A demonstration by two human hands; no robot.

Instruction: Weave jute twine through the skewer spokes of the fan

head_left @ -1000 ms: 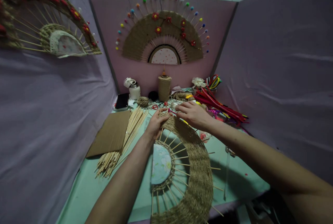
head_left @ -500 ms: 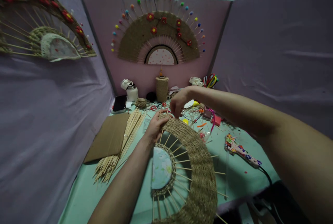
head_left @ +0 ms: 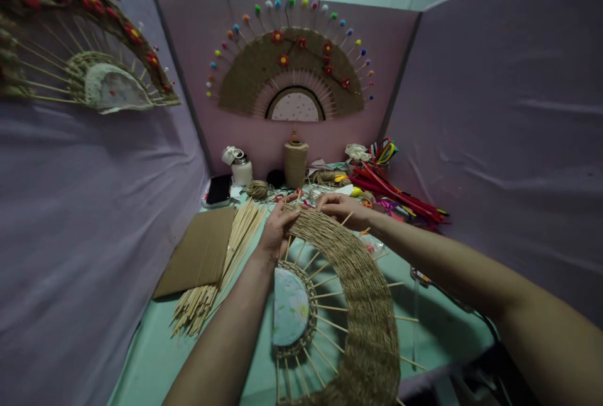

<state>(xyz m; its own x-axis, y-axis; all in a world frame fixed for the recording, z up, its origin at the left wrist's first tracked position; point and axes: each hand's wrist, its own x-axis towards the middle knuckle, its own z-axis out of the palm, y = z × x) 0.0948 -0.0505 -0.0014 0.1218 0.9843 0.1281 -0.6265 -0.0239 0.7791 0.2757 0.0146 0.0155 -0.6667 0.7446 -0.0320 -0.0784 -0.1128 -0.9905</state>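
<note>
Half-round fan of woven twine, worked at a table [head_left: 146, 362]. The woven fan [head_left: 370, 305] lies in front of the person, its straight side to the left and its broad twine band curving to the right. Thin sticks radiate from a floral half-disc [head_left: 291, 302] through the band, several tips projecting beyond its outer edge. The left hand [head_left: 277, 228] pinches the band's upper end between thumb and fingers. The right hand [head_left: 343, 206] is just beside that end, its fingers drawn together and bent; whether they grip a strand cannot be told. Left of the left forearm, a cardboard sheet [head_left: 198, 252] partly covers a bundle of loose sticks [head_left: 192, 310]. Behind the hands stand a white jar [head_left: 242, 172] and a twine spool [head_left: 296, 166], with a twine ball [head_left: 257, 190] between them; red stems [head_left: 396, 193] lie to the right. A flower-decorated fan [head_left: 240, 82] hangs on the rear panel [head_left: 188, 29].
</note>
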